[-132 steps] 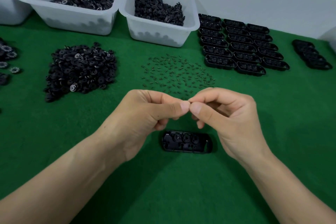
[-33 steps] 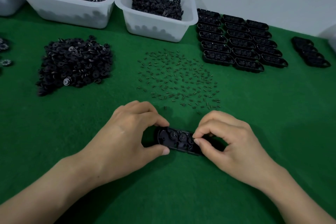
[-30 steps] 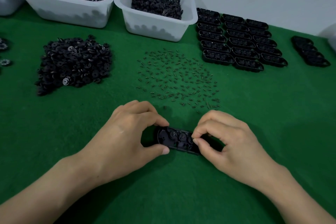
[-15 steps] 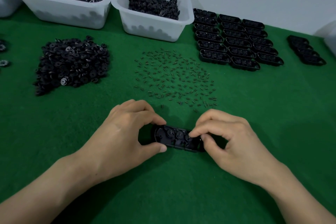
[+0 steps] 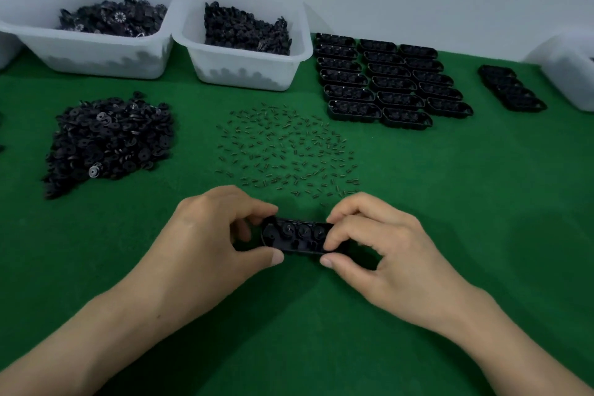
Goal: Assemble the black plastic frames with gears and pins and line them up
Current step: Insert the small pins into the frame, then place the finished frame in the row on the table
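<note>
At the far left, a white tub (image 5: 96, 56) full of black gears is set on the green cloth (image 5: 482, 202). In front of it, a big heap of black gears (image 5: 109, 141) is piled. Near the middle, the left end of a black frame (image 5: 297, 235) is pinched between the thumb and first finger of the left hand (image 5: 205, 241). Behind, a second white tub (image 5: 244, 69) of black parts is placed. Small pins (image 5: 286, 148) are spread between that tub and the hands. Gears are seen inside the frame. Its right end is pinched the same way by the right hand (image 5: 385, 254). Whether the frame is resting on the cloth cannot be told. Farther right, at the back, more frames (image 5: 385, 83) are lined up in neat rows. A short row of frames (image 5: 511, 88) is kept well apart from them.
</note>
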